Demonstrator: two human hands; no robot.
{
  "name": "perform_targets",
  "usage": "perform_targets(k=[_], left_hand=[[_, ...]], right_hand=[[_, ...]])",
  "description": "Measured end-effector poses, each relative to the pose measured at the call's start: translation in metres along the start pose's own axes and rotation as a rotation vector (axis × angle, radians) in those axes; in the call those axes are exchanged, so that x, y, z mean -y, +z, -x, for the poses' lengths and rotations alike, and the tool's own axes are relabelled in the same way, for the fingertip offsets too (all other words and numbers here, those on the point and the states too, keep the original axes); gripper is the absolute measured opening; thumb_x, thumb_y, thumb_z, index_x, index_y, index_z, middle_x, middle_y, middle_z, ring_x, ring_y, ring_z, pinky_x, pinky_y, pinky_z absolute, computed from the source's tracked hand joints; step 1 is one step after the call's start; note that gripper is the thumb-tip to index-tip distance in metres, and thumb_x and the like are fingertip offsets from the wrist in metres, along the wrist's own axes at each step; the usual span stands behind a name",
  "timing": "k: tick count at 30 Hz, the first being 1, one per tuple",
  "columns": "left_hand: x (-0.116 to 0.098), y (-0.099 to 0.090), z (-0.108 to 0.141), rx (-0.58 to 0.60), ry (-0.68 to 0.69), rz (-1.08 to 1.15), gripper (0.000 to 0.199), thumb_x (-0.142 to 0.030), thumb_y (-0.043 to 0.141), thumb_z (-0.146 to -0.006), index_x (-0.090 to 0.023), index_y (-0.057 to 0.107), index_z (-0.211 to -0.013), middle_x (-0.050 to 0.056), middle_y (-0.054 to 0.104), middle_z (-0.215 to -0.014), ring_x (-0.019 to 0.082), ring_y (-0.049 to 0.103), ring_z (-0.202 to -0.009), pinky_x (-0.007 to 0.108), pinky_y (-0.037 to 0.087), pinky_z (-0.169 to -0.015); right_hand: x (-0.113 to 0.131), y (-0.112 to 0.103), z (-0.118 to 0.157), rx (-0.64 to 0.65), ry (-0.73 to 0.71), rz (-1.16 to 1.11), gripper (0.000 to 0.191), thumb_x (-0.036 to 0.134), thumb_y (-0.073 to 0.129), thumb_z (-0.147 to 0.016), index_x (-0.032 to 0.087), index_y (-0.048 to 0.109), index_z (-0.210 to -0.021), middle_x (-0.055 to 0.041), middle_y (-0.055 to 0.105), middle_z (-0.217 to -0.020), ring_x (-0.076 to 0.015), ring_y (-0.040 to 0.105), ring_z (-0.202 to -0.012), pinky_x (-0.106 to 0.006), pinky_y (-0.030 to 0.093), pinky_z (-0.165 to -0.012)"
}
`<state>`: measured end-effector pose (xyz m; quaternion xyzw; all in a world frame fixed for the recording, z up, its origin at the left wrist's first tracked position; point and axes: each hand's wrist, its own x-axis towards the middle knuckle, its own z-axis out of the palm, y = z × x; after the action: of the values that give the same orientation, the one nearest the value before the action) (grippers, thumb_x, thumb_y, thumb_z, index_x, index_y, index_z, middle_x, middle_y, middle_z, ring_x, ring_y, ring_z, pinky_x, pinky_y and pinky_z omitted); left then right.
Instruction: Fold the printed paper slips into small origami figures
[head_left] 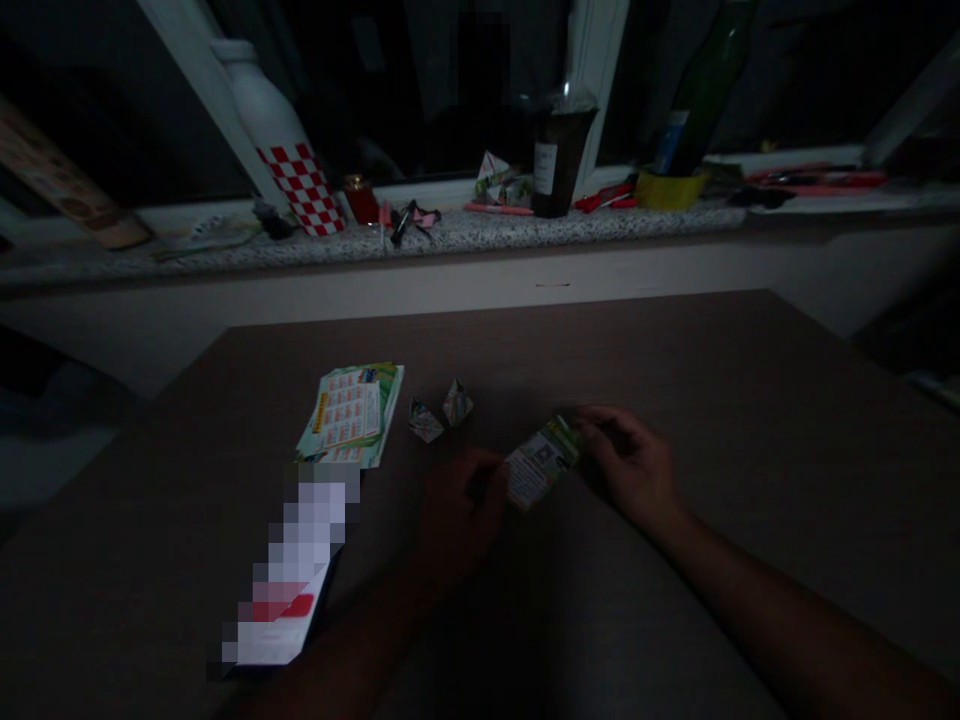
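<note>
Between my two hands is a small printed paper card [538, 466], green at its upper edge, with lines of text and a square code on it. My left hand [466, 505] pinches its lower left side, and my right hand [628, 455] grips its upper right corner. Just beyond my left hand stand two small folded paper pieces, one on the left [425, 420] and one on the right [457, 403]. Farther left lies a stack of similar green and white printed papers [349, 410]. The room is dim, so the fingertips are partly lost in shadow.
A lit phone [281, 635], partly blurred out, lies on the brown table [712, 370] at the left. Behind, a granite sill [480, 235] carries a checkered white bottle [289, 150], a dark cup [556, 160], a green bottle [709, 80] and a yellow container [670, 188].
</note>
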<state>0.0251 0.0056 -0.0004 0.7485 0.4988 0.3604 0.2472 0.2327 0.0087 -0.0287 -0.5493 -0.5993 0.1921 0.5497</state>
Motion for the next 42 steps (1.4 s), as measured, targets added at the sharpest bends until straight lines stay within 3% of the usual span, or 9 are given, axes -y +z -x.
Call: perform_targets(k=[5, 8, 12, 16, 22, 26, 31, 37, 42], left_hand=[[0.004, 0.006, 0.000, 0.012, -0.177, 0.124, 0.014, -0.029, 0.055, -0.084, -0.018, 0.063, -0.081, 0.001, 0.067, -0.075, 0.016, 0.064, -0.070, 0.025, 0.048, -0.063], [0.009, 0.008, -0.001, 0.010, -0.234, 0.171, 0.017, -0.033, 0.057, -0.083, -0.018, 0.062, -0.077, 0.000, 0.066, -0.072, 0.016, 0.063, -0.068, 0.025, 0.048, -0.061], [0.009, 0.011, -0.001, -0.001, -0.251, 0.228, 0.019, -0.034, 0.057, -0.083, -0.017, 0.061, -0.075, 0.000, 0.064, -0.068, 0.015, 0.061, -0.065, 0.024, 0.046, -0.059], [0.003, 0.010, -0.001, 0.007, -0.224, 0.264, 0.020, -0.034, 0.059, -0.082, -0.016, 0.062, -0.076, 0.000, 0.064, -0.069, 0.014, 0.060, -0.065, 0.023, 0.045, -0.060], [0.003, 0.007, 0.000, 0.084, -0.175, 0.425, 0.021, -0.032, 0.053, -0.087, -0.017, 0.067, -0.086, 0.002, 0.068, -0.079, 0.015, 0.062, -0.075, 0.023, 0.047, -0.068], [0.006, 0.009, 0.001, 0.178, -0.183, 0.590, 0.024, -0.029, 0.069, -0.075, -0.019, 0.067, -0.097, 0.002, 0.071, -0.090, 0.017, 0.065, -0.084, 0.025, 0.050, -0.076], [0.010, 0.013, 0.000, 0.129, -0.292, 0.512, 0.016, -0.028, 0.068, -0.075, -0.019, 0.072, -0.088, 0.002, 0.073, -0.077, 0.016, 0.065, -0.071, 0.022, 0.050, -0.064], [0.005, 0.010, -0.002, 0.168, -0.308, 0.508, 0.015, -0.030, 0.066, -0.077, -0.018, 0.074, -0.083, 0.002, 0.073, -0.077, 0.017, 0.066, -0.072, 0.022, 0.050, -0.064], [0.005, 0.011, -0.003, 0.188, -0.337, 0.572, 0.017, -0.030, 0.068, -0.075, -0.018, 0.072, -0.086, 0.003, 0.074, -0.082, 0.017, 0.067, -0.076, 0.023, 0.051, -0.067]], right_hand=[[0.001, 0.007, 0.006, 0.083, 0.020, -0.059, 0.007, 0.026, 0.064, -0.080, 0.019, 0.066, -0.079, -0.0024, 0.070, -0.073, -0.0174, 0.065, -0.064, -0.028, 0.053, -0.059], [0.006, 0.006, 0.006, 0.063, -0.091, -0.033, 0.003, 0.021, 0.065, -0.079, 0.019, 0.066, -0.077, -0.0028, 0.068, -0.073, -0.0170, 0.064, -0.066, -0.029, 0.052, -0.060], [0.015, 0.005, 0.007, 0.166, -0.312, -0.048, 0.010, 0.015, 0.067, -0.077, 0.019, 0.068, -0.086, -0.0087, 0.068, -0.094, -0.0207, 0.064, -0.087, -0.034, 0.053, -0.074], [0.020, 0.008, 0.012, 0.308, -0.357, -0.103, 0.011, 0.016, 0.068, -0.078, 0.018, 0.067, -0.089, -0.0123, 0.063, -0.112, -0.0224, 0.062, -0.099, -0.035, 0.052, -0.080], [0.017, 0.012, 0.013, 0.314, -0.277, -0.152, 0.010, 0.015, 0.069, -0.076, 0.020, 0.064, -0.083, -0.0061, 0.067, -0.091, -0.0172, 0.065, -0.081, -0.028, 0.053, -0.068], [0.017, 0.012, 0.013, 0.237, -0.157, -0.152, 0.014, 0.018, 0.072, -0.072, 0.020, 0.060, -0.079, -0.0033, 0.067, -0.081, -0.0160, 0.064, -0.073, -0.026, 0.051, -0.064], [0.017, 0.011, 0.016, 0.239, 0.040, -0.197, 0.031, 0.022, 0.075, -0.069, 0.021, 0.060, -0.096, -0.0013, 0.067, -0.076, -0.0154, 0.063, -0.067, -0.025, 0.052, -0.062], [0.017, 0.011, 0.014, 0.360, 0.114, -0.285, 0.011, 0.027, 0.065, -0.079, 0.018, 0.068, -0.085, -0.0017, 0.065, -0.068, -0.0135, 0.059, -0.061, -0.023, 0.048, -0.055], [0.015, 0.013, 0.013, 0.329, 0.240, -0.375, 0.012, 0.030, 0.068, -0.075, 0.018, 0.068, -0.078, 0.0006, 0.060, -0.061, -0.0114, 0.055, -0.055, -0.022, 0.045, -0.051]])
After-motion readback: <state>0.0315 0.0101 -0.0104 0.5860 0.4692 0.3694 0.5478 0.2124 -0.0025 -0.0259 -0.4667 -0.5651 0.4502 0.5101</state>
